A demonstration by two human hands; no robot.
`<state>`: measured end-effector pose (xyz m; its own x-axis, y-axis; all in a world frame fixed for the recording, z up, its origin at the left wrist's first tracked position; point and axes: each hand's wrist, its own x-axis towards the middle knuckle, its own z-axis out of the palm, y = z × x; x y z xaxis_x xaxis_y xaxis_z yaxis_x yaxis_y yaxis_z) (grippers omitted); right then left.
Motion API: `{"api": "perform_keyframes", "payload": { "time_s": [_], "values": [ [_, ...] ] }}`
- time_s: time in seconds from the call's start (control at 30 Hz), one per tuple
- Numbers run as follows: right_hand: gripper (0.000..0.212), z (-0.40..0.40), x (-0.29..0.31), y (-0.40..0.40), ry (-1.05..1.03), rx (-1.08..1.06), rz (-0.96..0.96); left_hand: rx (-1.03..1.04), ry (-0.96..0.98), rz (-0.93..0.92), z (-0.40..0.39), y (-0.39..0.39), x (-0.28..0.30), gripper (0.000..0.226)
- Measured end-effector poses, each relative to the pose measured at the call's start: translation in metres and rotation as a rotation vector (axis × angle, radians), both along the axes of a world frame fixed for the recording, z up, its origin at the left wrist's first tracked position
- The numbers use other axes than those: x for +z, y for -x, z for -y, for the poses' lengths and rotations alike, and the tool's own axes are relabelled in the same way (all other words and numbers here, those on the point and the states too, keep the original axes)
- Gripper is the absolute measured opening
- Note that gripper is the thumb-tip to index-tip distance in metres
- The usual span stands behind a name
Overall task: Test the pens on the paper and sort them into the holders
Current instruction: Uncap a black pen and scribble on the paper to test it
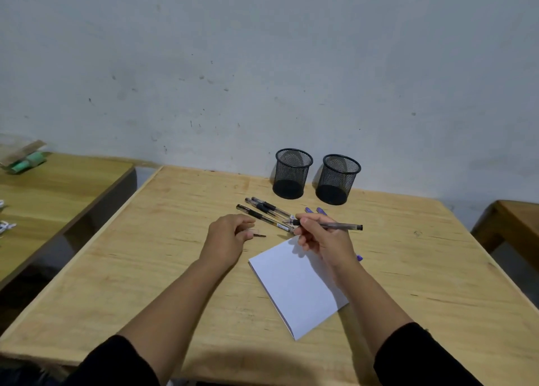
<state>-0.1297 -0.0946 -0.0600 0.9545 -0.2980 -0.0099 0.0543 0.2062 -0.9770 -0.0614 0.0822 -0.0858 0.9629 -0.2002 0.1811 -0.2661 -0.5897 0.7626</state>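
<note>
My right hand (319,236) grips a clear pen with a black end (341,226), held level above the table, tip pointing left and uncapped. My left hand (229,234) holds the pen's clear cap (256,234) between its fingers, just left of the pen tip. Three black capped pens (264,212) lie side by side behind my hands. Purple pen ends (315,210) show past my right hand's fingers, and another purple tip (359,257) shows by my wrist. A folded white paper (294,286) lies under my right forearm. Two black mesh holders (291,173) (337,179) stand at the back.
The wooden table (145,269) ends at a pale wall behind the holders. A second wooden table (43,193) with green and white items stands to the left across a gap. Another wooden piece (513,222) is at the right.
</note>
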Motion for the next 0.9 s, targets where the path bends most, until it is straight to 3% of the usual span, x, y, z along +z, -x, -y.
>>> {"api": "perform_keyframes", "payload": {
  "time_s": [0.2, 0.47, 0.57, 0.9],
  "values": [
    [0.012, -0.014, -0.006, 0.01, 0.047, 0.071, -0.075, -0.045, 0.01, 0.078, -0.015, 0.035, -0.005, 0.015],
    [0.016, -0.017, -0.013, 0.018, 0.284, 0.033, -0.199, -0.115, -0.085, 0.108, -0.019, 0.064, -0.015, 0.009],
    [0.014, -0.018, -0.012, 0.02, 0.223, 0.053, -0.197, -0.107, -0.077, 0.112, -0.019, 0.064, -0.016, 0.007],
    [0.017, -0.04, -0.026, 0.012, 0.583, 0.072, -0.109, -0.146, -0.07, 0.098, -0.024, 0.06, -0.017, 0.011]
  ]
}}
